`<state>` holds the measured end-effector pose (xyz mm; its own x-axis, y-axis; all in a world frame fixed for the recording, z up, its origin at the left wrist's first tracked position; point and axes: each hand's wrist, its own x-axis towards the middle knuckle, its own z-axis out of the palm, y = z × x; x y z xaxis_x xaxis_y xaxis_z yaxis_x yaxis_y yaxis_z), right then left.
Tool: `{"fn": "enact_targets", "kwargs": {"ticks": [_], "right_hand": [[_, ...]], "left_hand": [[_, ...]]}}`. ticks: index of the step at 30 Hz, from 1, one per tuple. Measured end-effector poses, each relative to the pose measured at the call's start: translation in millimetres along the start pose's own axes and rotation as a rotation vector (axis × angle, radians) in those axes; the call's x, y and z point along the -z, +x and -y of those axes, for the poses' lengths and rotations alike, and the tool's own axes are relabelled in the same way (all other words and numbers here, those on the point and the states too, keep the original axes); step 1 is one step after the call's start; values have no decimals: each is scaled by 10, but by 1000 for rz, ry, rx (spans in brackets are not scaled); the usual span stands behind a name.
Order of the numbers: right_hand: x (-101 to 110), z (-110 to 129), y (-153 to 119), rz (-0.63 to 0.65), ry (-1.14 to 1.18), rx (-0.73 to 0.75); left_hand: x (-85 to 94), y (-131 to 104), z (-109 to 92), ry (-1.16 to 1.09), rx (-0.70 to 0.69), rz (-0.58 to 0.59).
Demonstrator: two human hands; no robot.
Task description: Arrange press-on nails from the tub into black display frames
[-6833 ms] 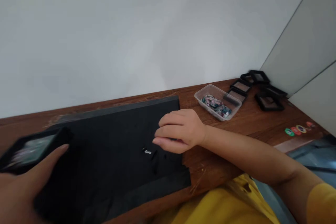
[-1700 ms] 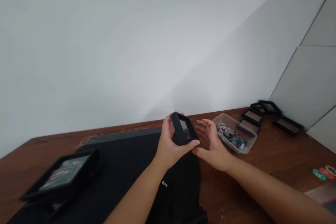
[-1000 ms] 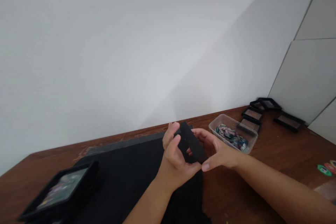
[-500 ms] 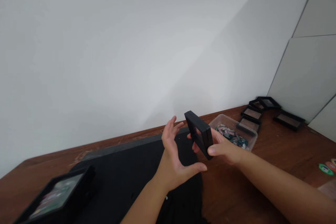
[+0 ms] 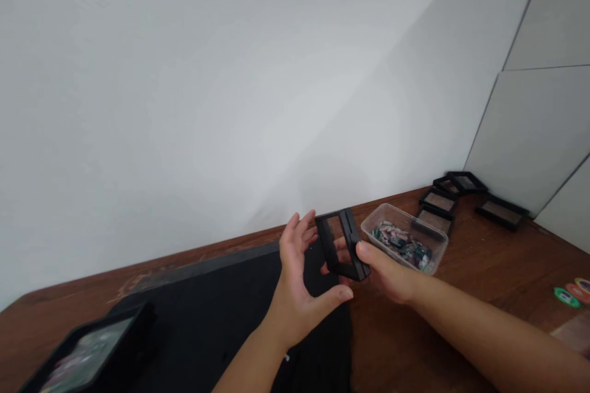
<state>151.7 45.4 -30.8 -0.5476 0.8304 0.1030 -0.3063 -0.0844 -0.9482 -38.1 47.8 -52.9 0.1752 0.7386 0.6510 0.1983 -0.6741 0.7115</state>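
Observation:
A small black frame with a clear window point(image 5: 346, 218) is held up in my right hand point(image 5: 389, 273), the thumb on its near right edge and the fingers behind, partly seen through the window. To the left of it is my left hand point(image 5: 299, 282), open, with fingers raised and thumb stretched out below the frame. Whether the left fingertips touch the frame's edge I cannot tell. Both hands are above a black mat point(image 5: 207, 313) and the wooden table point(image 5: 483, 282). Just behind my right hand stands a clear plastic tub point(image 5: 366, 230) of small coloured pieces point(image 5: 401, 242).
At the lower left lies a black frame point(image 5: 87, 350) with coloured pieces behind its window. Several more black frames point(image 5: 437, 199) lie at the back right by the wall, one frame point(image 5: 502, 212) apart from them. Round coloured items point(image 5: 566, 296) sit at the right edge.
My right hand has turned the black frame so its window faces me more, and lowered it slightly. My left hand stays open beside it. The view has shifted a little.

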Motion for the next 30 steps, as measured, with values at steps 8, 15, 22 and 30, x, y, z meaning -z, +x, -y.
{"fn": "enact_targets", "kwargs": {"ticks": [8, 15, 22, 30], "right_hand": [[-23, 41, 25, -13, 72, -49], [8, -223, 126, -271, -50, 125], [-127, -241, 53, -284, -99, 114], [-70, -176, 78, -447, -411, 416]], "left_hand": [[27, 148, 50, -210, 371, -146], [164, 172, -24, 298, -8, -408], [154, 200, -199, 407, -365, -216], [96, 135, -124, 386, -250, -194]]}}
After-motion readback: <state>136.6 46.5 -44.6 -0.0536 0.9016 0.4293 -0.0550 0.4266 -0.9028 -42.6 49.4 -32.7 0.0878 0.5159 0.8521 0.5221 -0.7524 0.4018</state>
